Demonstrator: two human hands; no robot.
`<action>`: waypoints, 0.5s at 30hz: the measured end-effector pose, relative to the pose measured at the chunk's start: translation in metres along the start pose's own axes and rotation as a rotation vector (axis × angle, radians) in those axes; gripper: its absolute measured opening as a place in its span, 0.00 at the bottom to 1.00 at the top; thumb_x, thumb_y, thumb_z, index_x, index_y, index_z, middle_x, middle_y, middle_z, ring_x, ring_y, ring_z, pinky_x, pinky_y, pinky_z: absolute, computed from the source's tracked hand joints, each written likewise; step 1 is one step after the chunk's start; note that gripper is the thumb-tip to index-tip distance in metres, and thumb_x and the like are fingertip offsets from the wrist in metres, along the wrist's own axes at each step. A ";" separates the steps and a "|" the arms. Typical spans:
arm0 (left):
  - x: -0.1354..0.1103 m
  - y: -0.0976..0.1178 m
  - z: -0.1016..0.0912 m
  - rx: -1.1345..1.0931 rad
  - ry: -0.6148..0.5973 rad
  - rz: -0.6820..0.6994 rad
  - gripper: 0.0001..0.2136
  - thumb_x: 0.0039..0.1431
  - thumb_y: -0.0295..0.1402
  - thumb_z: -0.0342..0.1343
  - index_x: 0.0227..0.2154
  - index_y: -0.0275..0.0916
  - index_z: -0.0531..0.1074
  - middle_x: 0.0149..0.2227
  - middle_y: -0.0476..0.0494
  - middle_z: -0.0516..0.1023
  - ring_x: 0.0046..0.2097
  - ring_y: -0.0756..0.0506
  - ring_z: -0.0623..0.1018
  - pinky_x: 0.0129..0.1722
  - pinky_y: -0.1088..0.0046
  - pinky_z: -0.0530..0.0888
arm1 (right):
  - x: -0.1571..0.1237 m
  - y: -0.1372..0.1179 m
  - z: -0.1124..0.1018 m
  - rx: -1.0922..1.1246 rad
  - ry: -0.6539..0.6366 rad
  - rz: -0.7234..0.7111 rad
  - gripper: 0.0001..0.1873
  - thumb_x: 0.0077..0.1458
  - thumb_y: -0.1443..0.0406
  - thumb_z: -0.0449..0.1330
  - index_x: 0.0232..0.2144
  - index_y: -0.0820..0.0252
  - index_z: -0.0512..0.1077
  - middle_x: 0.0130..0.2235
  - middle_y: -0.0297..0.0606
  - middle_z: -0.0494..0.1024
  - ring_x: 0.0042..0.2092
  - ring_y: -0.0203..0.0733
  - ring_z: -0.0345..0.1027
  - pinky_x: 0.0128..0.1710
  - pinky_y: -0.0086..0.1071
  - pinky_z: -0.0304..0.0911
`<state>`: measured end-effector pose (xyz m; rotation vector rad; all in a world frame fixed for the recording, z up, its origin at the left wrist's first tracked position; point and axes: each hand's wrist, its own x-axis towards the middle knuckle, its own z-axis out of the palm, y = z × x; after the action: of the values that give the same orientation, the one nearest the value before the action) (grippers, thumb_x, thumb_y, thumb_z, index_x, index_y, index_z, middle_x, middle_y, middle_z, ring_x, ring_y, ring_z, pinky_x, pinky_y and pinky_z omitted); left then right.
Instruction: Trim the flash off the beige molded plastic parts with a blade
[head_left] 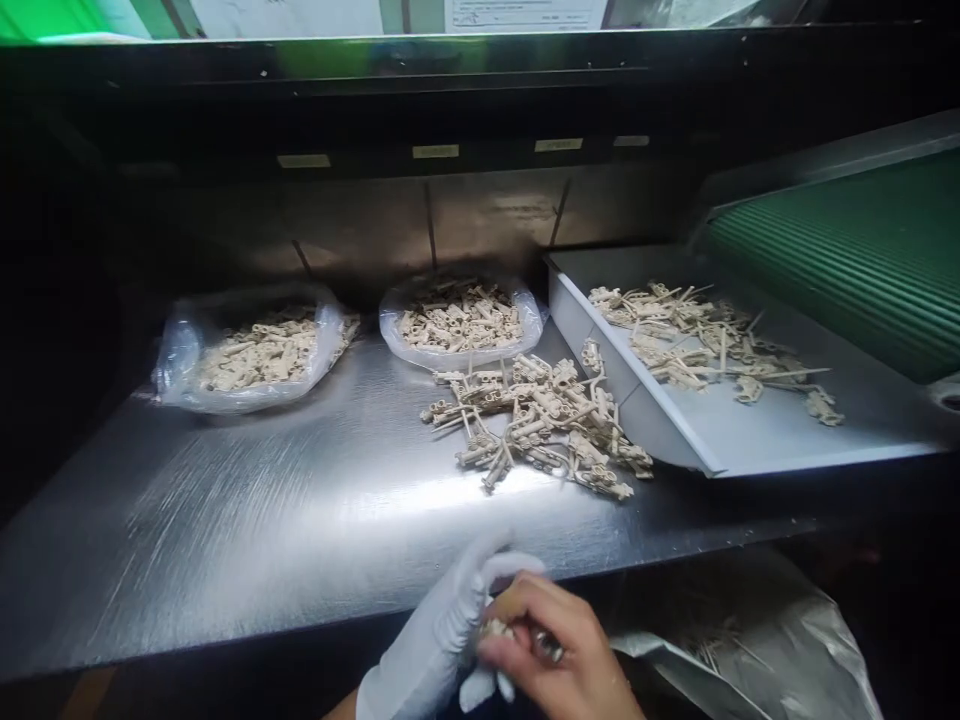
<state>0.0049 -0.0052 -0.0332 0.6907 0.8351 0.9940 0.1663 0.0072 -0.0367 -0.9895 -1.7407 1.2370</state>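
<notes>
My left hand (442, 625), in a white glove, is raised at the front edge of the bench with its fingers curled and slightly blurred. Against it is my bare right hand (559, 640), closed, thumb and forefinger pinching. A small beige plastic part (496, 629) shows between the two hands, mostly covered by fingers. Something shiny and metallic (551, 648) peeks out inside the right hand; its kind is hidden. Beyond the hands, a loose pile of beige plastic parts with thin sprue sticks (540, 420) lies on the metal bench (300, 530).
Two clear plastic bags (176, 365) (390, 325) of beige parts stand at the back. To the right, a grey tray (757, 440) holds more parts with sprues, beside a green ribbed conveyor belt (840, 250). Below the bench edge hangs a silvery bag (810, 640) with thin sticks inside.
</notes>
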 end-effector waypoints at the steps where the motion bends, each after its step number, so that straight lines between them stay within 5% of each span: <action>1: 0.003 -0.001 0.004 -0.043 0.014 -0.026 0.24 0.55 0.42 0.71 0.55 0.48 0.78 0.45 0.42 0.83 0.29 0.47 0.78 0.33 0.68 0.76 | -0.003 0.000 -0.003 0.012 0.093 0.057 0.19 0.65 0.49 0.63 0.32 0.57 0.78 0.30 0.36 0.79 0.29 0.39 0.71 0.29 0.27 0.67; 3: 0.008 -0.002 0.010 -0.078 0.048 -0.029 0.20 0.53 0.41 0.73 0.48 0.45 0.81 0.40 0.45 0.81 0.29 0.49 0.75 0.33 0.71 0.74 | -0.009 0.001 -0.009 0.049 0.248 0.130 0.19 0.65 0.48 0.62 0.34 0.57 0.77 0.31 0.36 0.79 0.28 0.38 0.71 0.29 0.27 0.67; 6: 0.013 -0.003 0.019 -0.025 0.093 0.039 0.11 0.55 0.40 0.72 0.32 0.40 0.79 0.31 0.48 0.77 0.33 0.47 0.75 0.37 0.73 0.73 | -0.015 -0.001 -0.016 0.109 0.256 0.115 0.22 0.63 0.45 0.63 0.42 0.56 0.74 0.32 0.34 0.78 0.29 0.38 0.72 0.28 0.26 0.67; 10: 0.011 0.002 0.026 -0.002 0.091 0.070 0.13 0.68 0.44 0.59 0.34 0.40 0.77 0.31 0.49 0.77 0.31 0.50 0.74 0.35 0.75 0.72 | -0.014 -0.010 -0.022 -0.109 0.203 -0.042 0.19 0.74 0.53 0.51 0.61 0.48 0.68 0.40 0.37 0.78 0.38 0.40 0.74 0.39 0.30 0.71; 13: 0.007 0.006 0.027 -0.037 0.046 0.030 0.14 0.71 0.43 0.55 0.33 0.39 0.75 0.28 0.50 0.74 0.27 0.51 0.72 0.30 0.76 0.71 | -0.009 -0.018 -0.024 -0.245 0.159 -0.152 0.20 0.76 0.63 0.47 0.64 0.44 0.67 0.41 0.37 0.78 0.40 0.40 0.73 0.42 0.31 0.70; 15: 0.005 0.008 0.027 -0.058 0.044 0.003 0.15 0.70 0.42 0.56 0.31 0.38 0.75 0.28 0.51 0.72 0.26 0.52 0.70 0.29 0.77 0.70 | -0.006 -0.020 -0.024 -0.281 0.139 -0.205 0.21 0.76 0.60 0.48 0.66 0.47 0.65 0.39 0.37 0.76 0.39 0.41 0.72 0.40 0.32 0.70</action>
<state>0.0264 -0.0007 -0.0145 0.6226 0.8409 1.0360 0.1877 0.0062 -0.0131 -0.9999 -1.8848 0.7912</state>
